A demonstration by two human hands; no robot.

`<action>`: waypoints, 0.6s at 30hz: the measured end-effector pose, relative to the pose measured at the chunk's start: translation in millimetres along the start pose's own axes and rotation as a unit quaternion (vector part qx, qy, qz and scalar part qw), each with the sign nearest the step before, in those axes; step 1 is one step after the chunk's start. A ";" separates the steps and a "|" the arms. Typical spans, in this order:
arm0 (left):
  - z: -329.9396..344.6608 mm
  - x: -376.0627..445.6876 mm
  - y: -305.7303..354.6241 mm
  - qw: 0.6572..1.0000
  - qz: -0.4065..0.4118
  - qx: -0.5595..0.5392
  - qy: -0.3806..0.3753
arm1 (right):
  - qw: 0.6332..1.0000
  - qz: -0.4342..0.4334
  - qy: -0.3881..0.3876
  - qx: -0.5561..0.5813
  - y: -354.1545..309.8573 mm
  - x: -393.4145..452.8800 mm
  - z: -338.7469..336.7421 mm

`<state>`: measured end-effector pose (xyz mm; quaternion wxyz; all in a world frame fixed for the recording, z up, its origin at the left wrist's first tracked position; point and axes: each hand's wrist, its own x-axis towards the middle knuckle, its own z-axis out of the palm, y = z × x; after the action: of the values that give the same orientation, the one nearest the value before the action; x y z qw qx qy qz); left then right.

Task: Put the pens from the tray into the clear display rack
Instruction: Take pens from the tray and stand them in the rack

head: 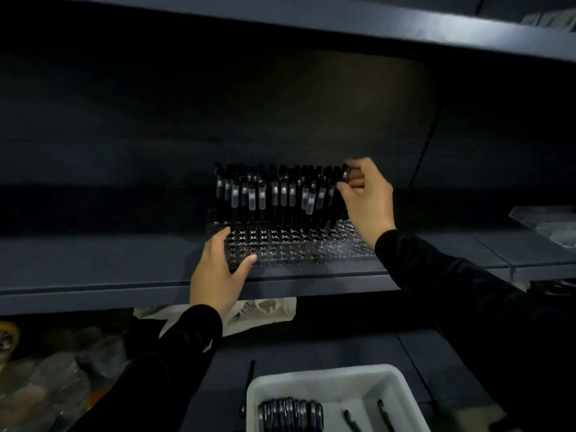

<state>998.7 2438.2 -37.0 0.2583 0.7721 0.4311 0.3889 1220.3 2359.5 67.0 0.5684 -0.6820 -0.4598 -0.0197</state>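
A clear display rack with rows of round holes stands on a dark shelf. Several black pens stand upright in its back rows; the front rows hold none. My left hand rests on the rack's front left corner, thumb lying on the holes. My right hand pinches the top of a black pen at the right end of the back rows. Below, a white tray holds a bundle of black pens and two loose ones.
The shelf runs wide to both sides of the rack, with another shelf board overhead. A loose black pen lies left of the tray. White packaging sits under the shelf. Clear bags lie at the far right.
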 end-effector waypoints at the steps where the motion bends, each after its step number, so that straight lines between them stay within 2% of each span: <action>1: -0.3 -0.2 -0.8 1.000 0.005 -0.001 -0.001 | 1.000 0.002 -0.014 -0.011 3.2 -4.0 2.5; 8: -0.6 -1.5 1.3 1.000 0.011 0.012 0.004 | 0.997 0.001 -0.063 -0.044 8.8 -19.6 6.6; 18: -1.2 0.0 3.1 1.000 -0.002 0.015 -0.011 | 0.999 0.014 -0.031 -0.040 10.6 -21.6 14.9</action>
<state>999.2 2436.7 -34.0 0.2520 0.7792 0.4356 0.3736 1207.4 2359.0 41.9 0.5267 -0.7109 -0.4660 -0.0089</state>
